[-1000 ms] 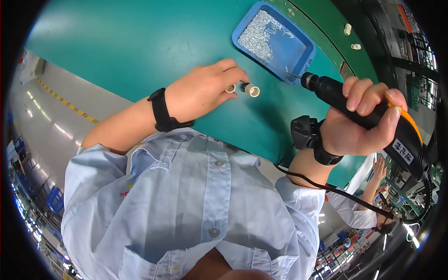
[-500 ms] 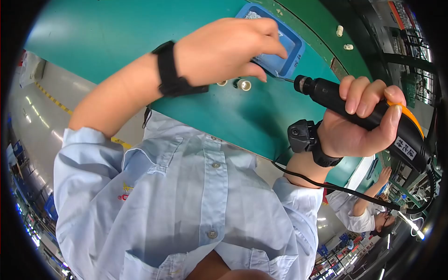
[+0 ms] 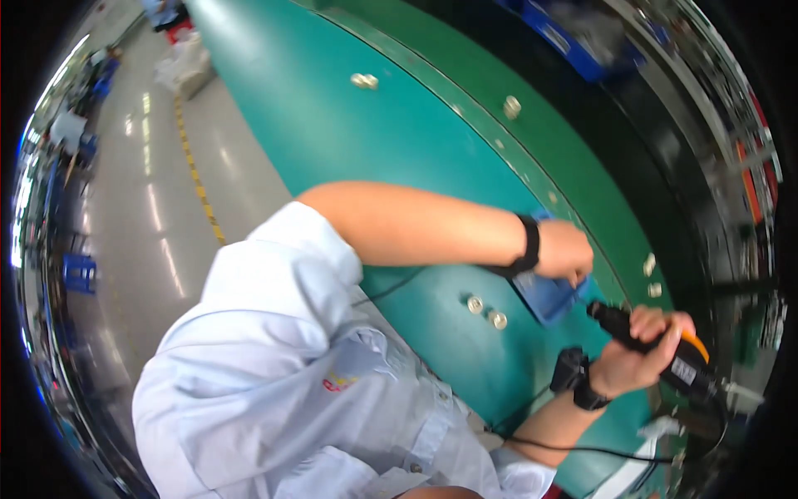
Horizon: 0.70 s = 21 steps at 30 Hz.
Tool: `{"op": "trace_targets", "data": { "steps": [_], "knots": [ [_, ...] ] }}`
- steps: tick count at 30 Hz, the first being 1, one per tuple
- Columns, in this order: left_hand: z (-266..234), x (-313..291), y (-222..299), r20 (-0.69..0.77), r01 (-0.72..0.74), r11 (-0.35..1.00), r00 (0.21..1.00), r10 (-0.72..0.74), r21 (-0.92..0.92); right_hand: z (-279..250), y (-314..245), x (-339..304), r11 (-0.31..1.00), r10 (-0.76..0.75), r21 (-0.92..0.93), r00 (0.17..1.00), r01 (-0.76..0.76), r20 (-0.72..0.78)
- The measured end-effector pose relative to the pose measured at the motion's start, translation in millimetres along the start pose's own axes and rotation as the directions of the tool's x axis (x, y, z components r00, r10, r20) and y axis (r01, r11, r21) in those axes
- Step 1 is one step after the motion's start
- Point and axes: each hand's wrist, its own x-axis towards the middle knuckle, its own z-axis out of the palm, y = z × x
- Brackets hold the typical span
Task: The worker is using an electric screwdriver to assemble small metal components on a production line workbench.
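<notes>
Bright, cool light falls across the green worktop (image 3: 399, 141), washing its upper-left end into pale glare. The polished grey floor (image 3: 237, 179) mirrors lights as thin white streaks, and bright specks dot the left rim. A soft shadow darkens the worktop near the right hand (image 3: 633, 363). Motion blur softens the left hand (image 3: 564, 252), smears the white cylindrical fittings (image 3: 511, 107) and leaves the label on the electric screwdriver (image 3: 617, 323) unclear. Fisheye distortion curves straight edges, and the corners fall to black.
</notes>
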Motion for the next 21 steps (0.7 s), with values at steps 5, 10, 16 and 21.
{"op": "trace_targets", "data": {
  "steps": [5,10,16,21],
  "knots": [
    [-9,-5,-10,-0.071,-0.061,0.998,0.996,0.061,0.001,8,-2,-4,1.000,-0.016,0.002,0.998,0.016,-0.060],
    [-25,-32,34,-0.186,-0.102,0.980,0.980,0.069,-0.174,12,-35,-15,0.985,-0.109,0.132,0.994,0.108,-0.002],
    [-20,-72,61,-0.230,-0.154,0.928,0.970,0.077,-0.340,24,-53,-30,0.985,-0.126,0.134,0.988,0.113,0.090],
    [-18,-98,73,-0.274,-0.041,0.957,0.961,-0.041,-0.289,25,-45,-41,0.957,-0.092,0.287,0.975,0.030,0.205]
  ]
}}
